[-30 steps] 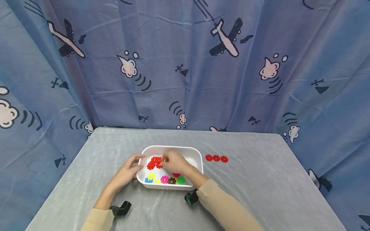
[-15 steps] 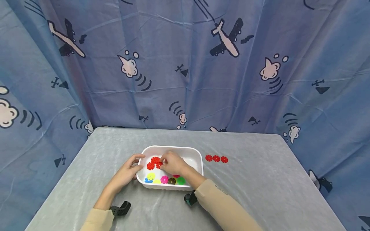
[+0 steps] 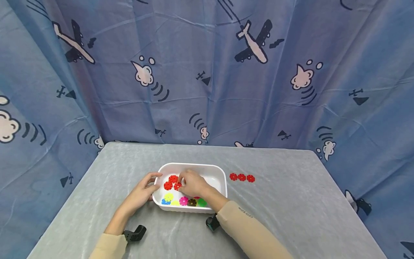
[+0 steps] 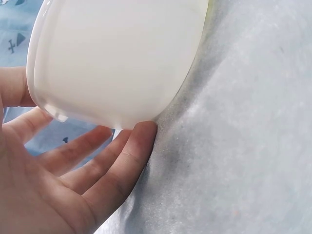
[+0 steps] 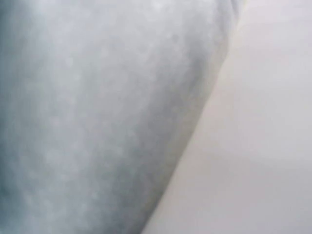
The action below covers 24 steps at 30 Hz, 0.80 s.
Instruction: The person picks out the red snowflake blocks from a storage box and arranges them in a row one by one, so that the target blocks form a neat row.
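Observation:
My left hand (image 3: 139,194) holds the left end of a white plastic tray (image 3: 210,176). In the left wrist view its fingers (image 4: 114,170) lie against the outer wall, while the thumb reaches over the rim. Inside the tray, my right hand (image 3: 194,183) has its thumb and fingers curled together at a red toothed snowflake disc (image 3: 177,186), partly hidden under the fingertips. Two more red discs lie left of it, one at the back (image 3: 173,178) and one nearer (image 3: 168,185). The right wrist view is blurred; no hand shows there.
Along the tray's near side lie yellow (image 3: 168,196), blue (image 3: 166,202), pink (image 3: 183,200), brown (image 3: 192,202) and green (image 3: 201,202) discs. Three red discs (image 3: 242,177) form a row on the grey tablecloth (image 3: 291,201), right of the tray. A blue curtain (image 3: 181,90) hangs behind.
My right hand's fingertips have shifted slightly left and down among the red discs, and less red shows beside them. The left hand and the tray stay practically in place.

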Motion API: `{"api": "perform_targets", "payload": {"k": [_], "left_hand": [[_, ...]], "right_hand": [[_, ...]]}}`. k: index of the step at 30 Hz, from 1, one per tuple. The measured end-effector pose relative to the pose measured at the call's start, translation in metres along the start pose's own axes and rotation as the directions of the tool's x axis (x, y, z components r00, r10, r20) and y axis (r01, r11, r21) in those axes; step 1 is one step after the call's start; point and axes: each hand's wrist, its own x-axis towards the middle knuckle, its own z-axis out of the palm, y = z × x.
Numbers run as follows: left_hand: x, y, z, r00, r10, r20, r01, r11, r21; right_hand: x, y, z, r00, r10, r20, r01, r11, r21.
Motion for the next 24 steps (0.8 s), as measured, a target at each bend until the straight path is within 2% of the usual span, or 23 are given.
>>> {"api": "perform_targets", "payload": {"k": [16, 19, 24], "left_hand": [[-0.0005, 0.0017, 0.0011, 1.0, -0.009, -0.007, 0.009, 1.0, 0.012], [-0.0005, 0.0015, 0.0016, 1.0, -0.007, -0.007, 0.007, 1.0, 0.008], [-0.0003, 0.0003, 0.0014, 1.0, -0.002, -0.006, 0.002, 1.0, -0.004]], "right_hand": [[-0.0006, 0.0015, -0.0021, 1.0, 0.009, 0.016, -0.009, 0.999, 0.038], [-0.0016, 0.0015, -0.0027, 1.0, 0.004, 0.013, -0.005, 0.998, 0.066], [-0.0032, 0.0015, -0.0027, 0.999, 0.038, 0.023, -0.042, 0.985, 0.168]]}}
